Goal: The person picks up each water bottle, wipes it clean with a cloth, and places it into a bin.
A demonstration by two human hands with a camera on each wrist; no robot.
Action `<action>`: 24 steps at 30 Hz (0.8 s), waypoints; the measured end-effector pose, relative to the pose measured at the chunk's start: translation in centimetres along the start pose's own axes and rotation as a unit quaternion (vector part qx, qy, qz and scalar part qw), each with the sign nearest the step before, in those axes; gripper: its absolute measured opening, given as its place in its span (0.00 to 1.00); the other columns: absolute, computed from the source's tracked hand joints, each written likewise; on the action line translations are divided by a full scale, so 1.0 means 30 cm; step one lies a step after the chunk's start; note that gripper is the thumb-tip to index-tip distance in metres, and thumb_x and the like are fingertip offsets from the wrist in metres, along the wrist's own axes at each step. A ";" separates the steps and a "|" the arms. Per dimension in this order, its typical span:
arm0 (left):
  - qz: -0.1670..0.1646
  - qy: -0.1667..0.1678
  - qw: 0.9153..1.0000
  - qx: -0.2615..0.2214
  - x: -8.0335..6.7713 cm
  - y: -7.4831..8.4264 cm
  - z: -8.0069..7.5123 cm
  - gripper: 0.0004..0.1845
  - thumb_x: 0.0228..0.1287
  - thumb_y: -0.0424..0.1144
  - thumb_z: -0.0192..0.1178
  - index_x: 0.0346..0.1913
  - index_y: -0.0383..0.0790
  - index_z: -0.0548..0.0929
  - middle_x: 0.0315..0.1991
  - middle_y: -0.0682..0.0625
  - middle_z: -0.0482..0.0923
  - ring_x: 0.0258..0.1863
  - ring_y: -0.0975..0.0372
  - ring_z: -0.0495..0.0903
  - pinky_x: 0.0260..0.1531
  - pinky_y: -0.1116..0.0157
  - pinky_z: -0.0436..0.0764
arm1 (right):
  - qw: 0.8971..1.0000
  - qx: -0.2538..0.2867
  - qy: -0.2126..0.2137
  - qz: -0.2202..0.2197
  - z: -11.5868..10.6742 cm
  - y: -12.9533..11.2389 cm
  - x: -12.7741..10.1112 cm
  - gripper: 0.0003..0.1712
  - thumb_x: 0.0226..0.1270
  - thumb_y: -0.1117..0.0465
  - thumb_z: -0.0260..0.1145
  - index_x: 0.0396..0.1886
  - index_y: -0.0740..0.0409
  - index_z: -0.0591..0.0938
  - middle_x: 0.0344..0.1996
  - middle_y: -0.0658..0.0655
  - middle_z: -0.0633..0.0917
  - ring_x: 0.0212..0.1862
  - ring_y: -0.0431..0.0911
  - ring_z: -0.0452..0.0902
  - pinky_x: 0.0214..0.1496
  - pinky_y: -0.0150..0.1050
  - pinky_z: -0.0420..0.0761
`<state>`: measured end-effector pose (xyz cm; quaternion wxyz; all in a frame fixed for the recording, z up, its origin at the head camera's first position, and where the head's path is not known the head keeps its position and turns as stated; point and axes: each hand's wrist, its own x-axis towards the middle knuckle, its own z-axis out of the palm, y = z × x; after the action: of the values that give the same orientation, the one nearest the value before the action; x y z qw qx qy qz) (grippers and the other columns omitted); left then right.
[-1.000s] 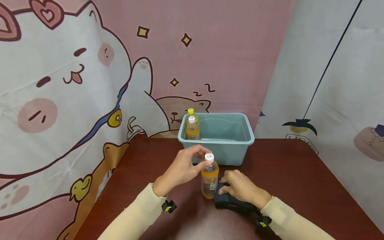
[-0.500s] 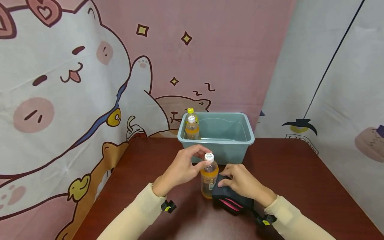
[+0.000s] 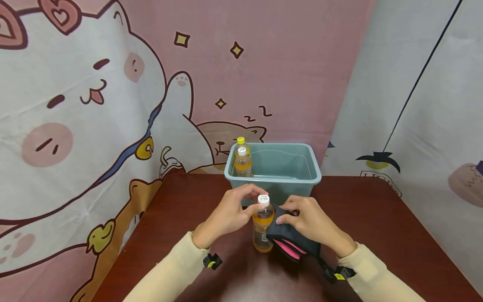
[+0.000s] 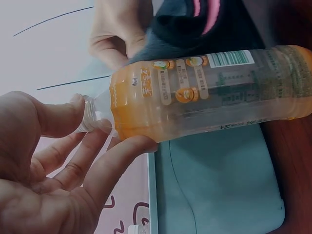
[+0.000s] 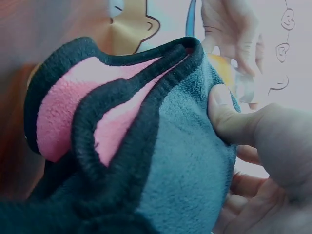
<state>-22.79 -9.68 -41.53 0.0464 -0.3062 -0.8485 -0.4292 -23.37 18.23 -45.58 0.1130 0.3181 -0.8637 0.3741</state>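
Note:
A clear bottle of orange drink with a white cap stands on the dark red table, just in front of the bin. My left hand pinches its neck under the cap. My right hand grips a dark grey cloth with pink lining and holds it against the bottle's right side, lifted off the table.
A teal plastic bin stands behind the bottle, with two more bottles upright in its left end. Cartoon cat curtains hang behind and to the sides. The table's edges run left and right of my arms.
My right hand has lifted the cloth from the table up against the bottle's side, showing its pink lining. My left hand has kept its hold on the bottle neck.

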 end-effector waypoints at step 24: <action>0.016 0.006 1.000 0.012 0.004 -0.003 0.008 0.17 0.80 0.36 0.76 0.66 0.47 0.90 0.58 0.53 0.95 0.58 0.58 0.93 0.59 0.58 0.94 | 0.998 0.022 0.048 0.022 -0.020 -0.080 0.036 0.16 0.69 0.56 0.90 0.54 0.53 1.00 0.38 0.44 0.91 0.34 0.35 0.80 0.34 0.32 0.83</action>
<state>-22.91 -9.49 -41.70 0.0619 -0.3164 -0.8484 -0.4199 -22.70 16.91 -43.31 0.1394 0.2831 -0.8556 0.4104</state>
